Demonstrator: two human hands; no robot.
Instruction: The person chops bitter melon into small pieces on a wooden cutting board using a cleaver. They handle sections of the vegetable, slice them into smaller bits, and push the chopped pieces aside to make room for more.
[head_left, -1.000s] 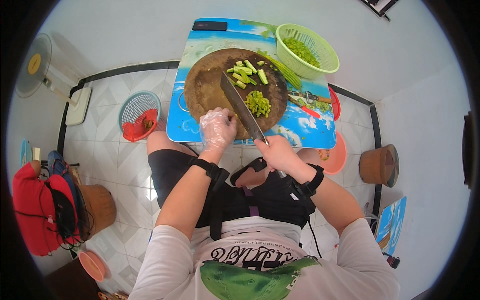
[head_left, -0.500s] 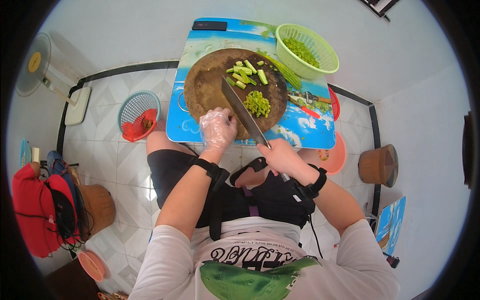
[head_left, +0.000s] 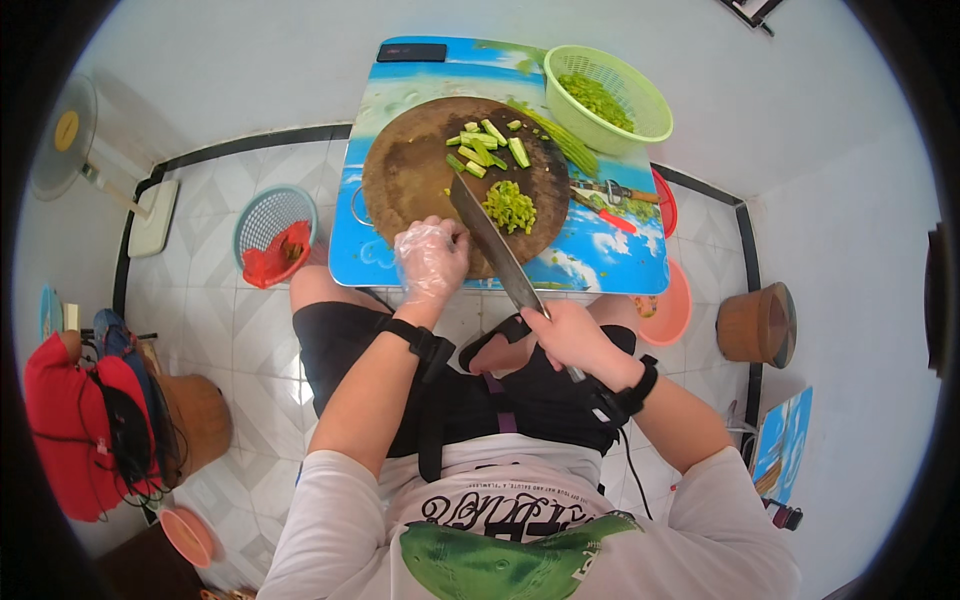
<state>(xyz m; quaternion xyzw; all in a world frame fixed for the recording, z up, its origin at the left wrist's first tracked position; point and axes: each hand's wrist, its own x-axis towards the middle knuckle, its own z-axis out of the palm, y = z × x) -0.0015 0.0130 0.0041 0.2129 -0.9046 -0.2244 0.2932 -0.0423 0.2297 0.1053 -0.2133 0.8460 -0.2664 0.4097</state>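
On the round wooden chopping board (head_left: pixel 405 165), my left hand (head_left: pixel 431 255), in a see-through plastic glove, rests at the near edge with its fingers curled. Whatever is under those fingers is hidden. My right hand (head_left: pixel 572 335) grips a long-bladed kitchen knife (head_left: pixel 497 250) by its handle. The blade slants up and left across the board, just right of my gloved fingers. To the blade's right lies a small heap of diced green vegetable (head_left: pixel 510 208). Farther back on the board are several cut green sticks (head_left: pixel 480 140).
The board stands on a blue patterned table (head_left: pixel 365 262). Behind it are long green stalks (head_left: pixel 570 145), a green basket (head_left: pixel 640 125) of chopped greens and a dark phone (head_left: pixel 412 53). A red-handled knife (head_left: pixel 612 218) lies right. A grey-blue basket (head_left: pixel 240 225) stands on the floor.
The knife and my right hand have drawn slightly back toward me. My left hand keeps its curled pose at the near edge, and the cut pieces lie as before.
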